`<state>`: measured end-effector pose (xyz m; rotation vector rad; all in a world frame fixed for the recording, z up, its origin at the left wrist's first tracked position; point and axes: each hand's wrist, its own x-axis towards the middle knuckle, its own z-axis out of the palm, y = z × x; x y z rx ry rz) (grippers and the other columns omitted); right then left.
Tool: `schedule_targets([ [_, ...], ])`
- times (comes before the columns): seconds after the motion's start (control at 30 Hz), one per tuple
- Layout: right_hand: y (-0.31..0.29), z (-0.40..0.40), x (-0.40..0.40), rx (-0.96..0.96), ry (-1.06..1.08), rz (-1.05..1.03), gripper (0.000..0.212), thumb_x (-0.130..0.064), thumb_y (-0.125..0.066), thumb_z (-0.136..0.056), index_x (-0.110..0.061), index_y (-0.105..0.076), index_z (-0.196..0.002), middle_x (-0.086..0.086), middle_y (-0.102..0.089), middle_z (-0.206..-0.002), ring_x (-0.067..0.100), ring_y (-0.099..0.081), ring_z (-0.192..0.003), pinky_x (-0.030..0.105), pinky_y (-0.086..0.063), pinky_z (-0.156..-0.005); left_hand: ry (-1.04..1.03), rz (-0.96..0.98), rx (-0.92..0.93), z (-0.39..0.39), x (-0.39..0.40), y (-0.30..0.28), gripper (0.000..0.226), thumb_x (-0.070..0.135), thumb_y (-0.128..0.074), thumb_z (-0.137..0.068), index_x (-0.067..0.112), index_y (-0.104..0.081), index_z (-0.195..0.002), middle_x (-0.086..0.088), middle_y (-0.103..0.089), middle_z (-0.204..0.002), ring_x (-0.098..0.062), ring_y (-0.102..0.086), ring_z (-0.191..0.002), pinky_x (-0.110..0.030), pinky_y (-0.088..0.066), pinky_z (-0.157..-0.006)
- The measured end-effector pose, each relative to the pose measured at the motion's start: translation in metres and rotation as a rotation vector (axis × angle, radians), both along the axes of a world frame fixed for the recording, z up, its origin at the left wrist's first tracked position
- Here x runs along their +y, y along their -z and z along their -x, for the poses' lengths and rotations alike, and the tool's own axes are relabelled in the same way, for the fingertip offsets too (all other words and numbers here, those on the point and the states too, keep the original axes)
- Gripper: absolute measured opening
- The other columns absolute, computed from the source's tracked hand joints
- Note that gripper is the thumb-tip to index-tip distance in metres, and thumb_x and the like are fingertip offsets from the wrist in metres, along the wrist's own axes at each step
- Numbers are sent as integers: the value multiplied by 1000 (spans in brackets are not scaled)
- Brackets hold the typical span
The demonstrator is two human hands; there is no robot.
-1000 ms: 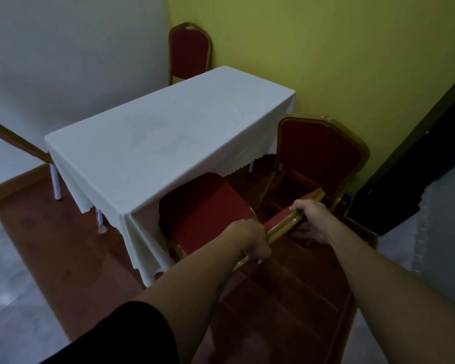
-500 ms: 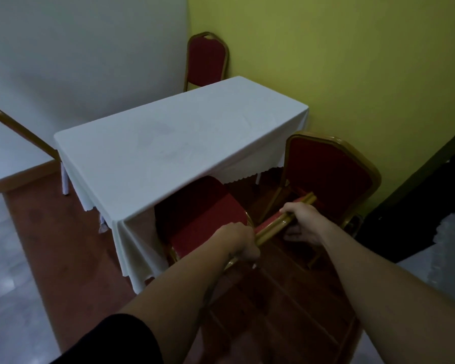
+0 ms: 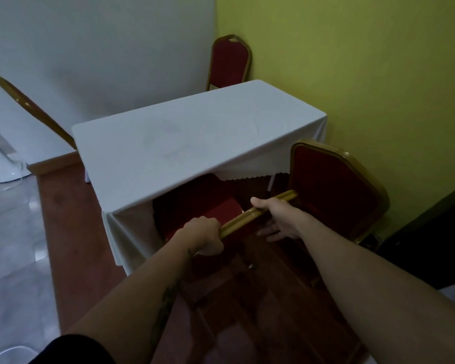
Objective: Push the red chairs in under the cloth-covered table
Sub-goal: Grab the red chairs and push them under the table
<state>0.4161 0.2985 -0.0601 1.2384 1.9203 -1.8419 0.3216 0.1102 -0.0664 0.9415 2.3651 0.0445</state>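
A table under a white cloth (image 3: 184,143) fills the middle of the view. At its near side stands a red chair (image 3: 221,212) with a gold frame, most of its seat under the cloth's hanging edge. My left hand (image 3: 204,235) and my right hand (image 3: 275,218) both grip the gold top rail of its backrest. A second red chair (image 3: 329,190) stands just right of it, near the table's corner, turned sideways. A third red chair (image 3: 230,63) stands at the table's far end in the room's corner.
A yellow wall (image 3: 365,74) runs along the right, a white wall along the left. A gold chair back (image 3: 34,109) pokes in beside the table's left end. A white stand base (image 3: 7,172) sits on the grey floor at left. Red-brown carpet lies underfoot.
The chair I hold has slid further under the table, so less of its red seat shows. My view has moved closer and shifted left.
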Motion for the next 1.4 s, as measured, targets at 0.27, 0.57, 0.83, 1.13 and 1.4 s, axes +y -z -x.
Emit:
schedule_targets([
  [0.27,8,13,7,8,8,-33,70,-57,-74,-84,-10,-55,-133,18,-70,-114,33,-78,-85,48,-58,-75,-23,-15,4,8,3,1,42,37,-63,-79,25,-64,-119,2,-61,-93,-21,-62,-85,-33,-53,-74],
  [0.57,13,22,11,6,55,-28,76,-57,-78,-77,-10,-56,-134,17,-73,-115,33,-79,-85,49,-58,-74,-30,-49,-97,26,1,2,49,40,-67,-83,24,-61,-129,2,-60,-96,-16,-58,-79,-29,-48,-68],
  [0.83,4,23,-7,-51,161,-87,63,-49,-73,-84,-12,-55,-133,15,-69,-109,34,-73,-91,52,-57,-84,67,4,-163,33,-5,0,58,44,-69,-82,19,-57,-133,-4,-62,-116,-23,-63,-99,-37,-54,-84],
  [1.13,-7,25,-29,-96,187,-222,57,-54,-60,-95,-14,-53,-135,13,-67,-106,29,-69,-93,48,-55,-86,270,-130,-216,64,10,-40,62,41,-63,-86,23,-53,-144,0,-59,-139,-23,-57,-124,-38,-46,-103],
  [1.4,-29,-12,3,-166,126,-359,61,-49,-53,-102,-19,-37,-153,11,-61,-124,26,-65,-109,44,-54,-94,416,-265,-184,72,62,-73,39,24,-59,-95,16,-61,-133,-1,-66,-125,-16,-62,-103,-31,-48,-92],
])
